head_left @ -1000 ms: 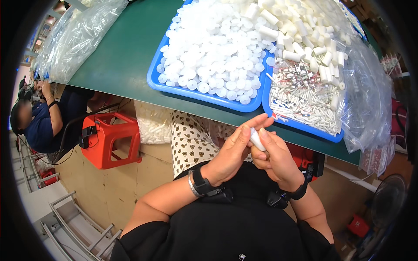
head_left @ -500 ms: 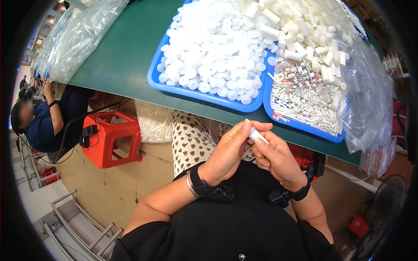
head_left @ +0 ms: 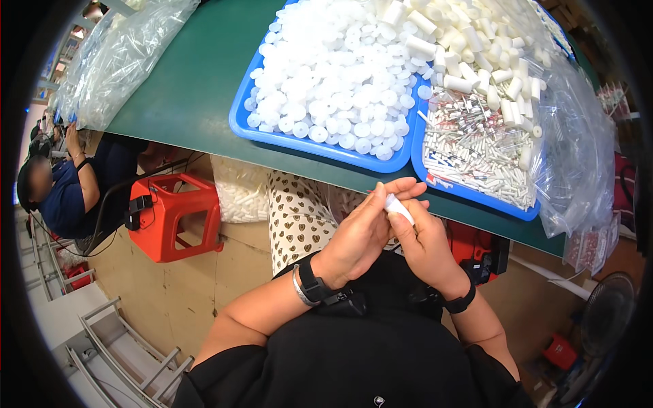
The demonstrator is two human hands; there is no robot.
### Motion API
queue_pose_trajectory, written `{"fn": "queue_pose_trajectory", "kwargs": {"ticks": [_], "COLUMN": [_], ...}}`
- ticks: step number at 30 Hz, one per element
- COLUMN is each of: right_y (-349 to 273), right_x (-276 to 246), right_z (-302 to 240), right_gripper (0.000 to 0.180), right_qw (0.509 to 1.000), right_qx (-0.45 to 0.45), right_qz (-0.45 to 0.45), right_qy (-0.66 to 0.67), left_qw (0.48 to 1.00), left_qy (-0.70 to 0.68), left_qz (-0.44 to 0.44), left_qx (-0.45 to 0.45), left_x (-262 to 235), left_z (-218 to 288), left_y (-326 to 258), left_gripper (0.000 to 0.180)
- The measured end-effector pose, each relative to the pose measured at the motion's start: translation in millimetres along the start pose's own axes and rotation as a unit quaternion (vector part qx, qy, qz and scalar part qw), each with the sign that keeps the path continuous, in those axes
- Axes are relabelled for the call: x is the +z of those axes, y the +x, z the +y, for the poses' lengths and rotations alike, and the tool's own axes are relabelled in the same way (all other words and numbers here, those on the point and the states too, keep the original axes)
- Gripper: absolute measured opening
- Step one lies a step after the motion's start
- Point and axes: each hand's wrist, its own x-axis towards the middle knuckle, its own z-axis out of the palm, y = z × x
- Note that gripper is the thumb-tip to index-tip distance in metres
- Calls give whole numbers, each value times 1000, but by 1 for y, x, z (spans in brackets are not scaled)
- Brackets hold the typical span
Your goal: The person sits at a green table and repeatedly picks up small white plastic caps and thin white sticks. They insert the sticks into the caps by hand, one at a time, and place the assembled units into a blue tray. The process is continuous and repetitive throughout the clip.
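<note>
Cylinder (head_left: 400, 209): white, tilted, between both hands, near the table (head_left: 183, 88).
Right hand (head_left: 427, 246): grasped the cylinder, thumb against fingers.
Left hand (head_left: 357, 241): cupped at its upper end; whether it gripped, I could not tell.
Left tray (head_left: 320, 151): blue, held white discs (head_left: 340, 88).
Right tray (head_left: 476, 199): blue, held slim white pieces (head_left: 469, 160).
Stool (head_left: 160, 238): red, stood at left.
</note>
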Motion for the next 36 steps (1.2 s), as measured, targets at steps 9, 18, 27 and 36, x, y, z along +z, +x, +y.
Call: {"fn": "queue_pose_trajectory", "kwargs": {"ticks": [9,18,27,36], "right_y": [-2,5,-8,-7], "right_x": [6,-6,2,10], "right_z": [-7,8,5,10], "right_gripper": [24,41,22,24], "right_qw": [998,974,995,956], "right_qx": [-15,-206,-1,-210], "right_qz": [58,8,22,97], "right_qy": [-16,-99,101,-183], "left_qw": [999,996,999,998], "left_qy": [40,-89,-5,-17], "left_qz": [13,-15,-30,-42], "left_qx": [-10,-14,31,54], "left_x": [-6,-14,-12,-11], "left_z": [8,10,8,-2], "left_y": [-2,0,0,-2], "left_gripper": [51,43,43,46]}}
